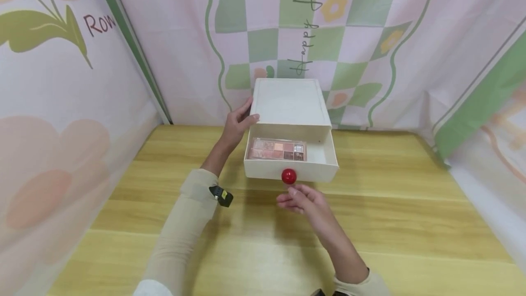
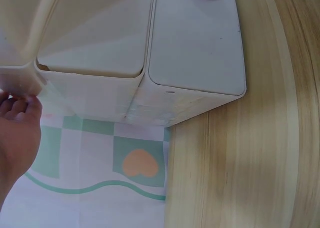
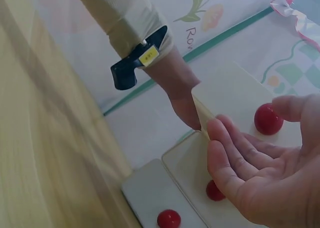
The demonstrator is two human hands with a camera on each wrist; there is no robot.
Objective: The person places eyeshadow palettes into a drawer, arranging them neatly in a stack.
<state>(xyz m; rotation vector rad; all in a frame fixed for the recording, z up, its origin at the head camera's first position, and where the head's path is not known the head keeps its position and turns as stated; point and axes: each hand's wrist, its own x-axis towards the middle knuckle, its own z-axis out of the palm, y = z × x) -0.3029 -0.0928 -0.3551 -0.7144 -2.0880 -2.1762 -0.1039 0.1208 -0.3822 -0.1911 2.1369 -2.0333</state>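
Note:
A white drawer cabinet (image 1: 289,99) has its top drawer (image 1: 291,171) pulled out, with a round red knob (image 1: 289,176) on the front. In the drawer's left part lies a clear-lidded eyeshadow palette (image 1: 278,150) with pink, brown and glittery pans. My left hand (image 1: 237,124) rests against the cabinet's upper left side, its thumb at the front top edge. Just below the knob is my right hand (image 1: 306,200), its fingers loosely bent. The right wrist view shows the hand's thumb beside the knob (image 3: 268,119) and a gap between thumb and fingers.
Closed lower drawers (image 2: 195,42) of the cabinet bear red knobs too (image 3: 169,219). The cabinet stands on a wooden table (image 1: 390,204). Behind it hangs a checked curtain (image 1: 287,22), with printed cloth (image 1: 61,104) along the left and more on the right.

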